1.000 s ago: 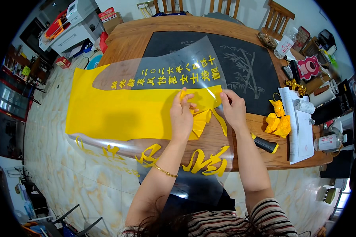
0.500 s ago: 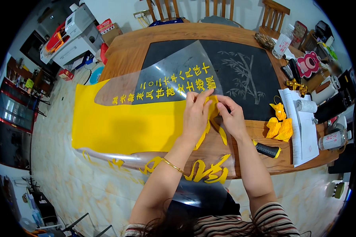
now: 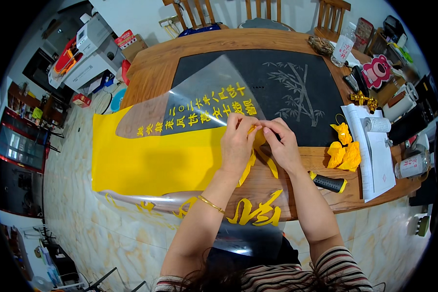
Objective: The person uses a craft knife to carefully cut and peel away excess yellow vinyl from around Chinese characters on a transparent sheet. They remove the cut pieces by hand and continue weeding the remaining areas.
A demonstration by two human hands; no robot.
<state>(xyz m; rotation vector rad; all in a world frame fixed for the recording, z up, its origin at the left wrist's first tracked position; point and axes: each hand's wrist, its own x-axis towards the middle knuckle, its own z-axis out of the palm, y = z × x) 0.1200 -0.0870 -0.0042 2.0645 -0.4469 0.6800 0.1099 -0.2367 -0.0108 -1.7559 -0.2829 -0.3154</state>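
A clear plastic sheet (image 3: 204,80) with yellow adhesive vinyl (image 3: 151,158) on it lies across the table and hangs over its near edge. Small yellow cut characters (image 3: 199,114) stand on its far part, and large ones (image 3: 258,209) on the near overhang. My left hand (image 3: 235,146) pinches the vinyl at the right end of the yellow area. Fingertip to fingertip with it, my right hand (image 3: 283,148) pinches there too. Loose yellow strips (image 3: 266,163) hang below the fingers, and the exact grip is partly hidden.
Crumpled yellow vinyl scraps (image 3: 344,155) and a black-and-yellow handle (image 3: 328,183) lie right of my hands. Beyond them are papers (image 3: 370,160), a paper roll (image 3: 377,125) and bottles (image 3: 344,46). A dark panel with a bamboo drawing (image 3: 297,92) is set into the wooden table (image 3: 151,63).
My fingertips have come closer together, covering more of the yellow piece between them. The far corner of the clear sheet has shifted left and a little nearer.
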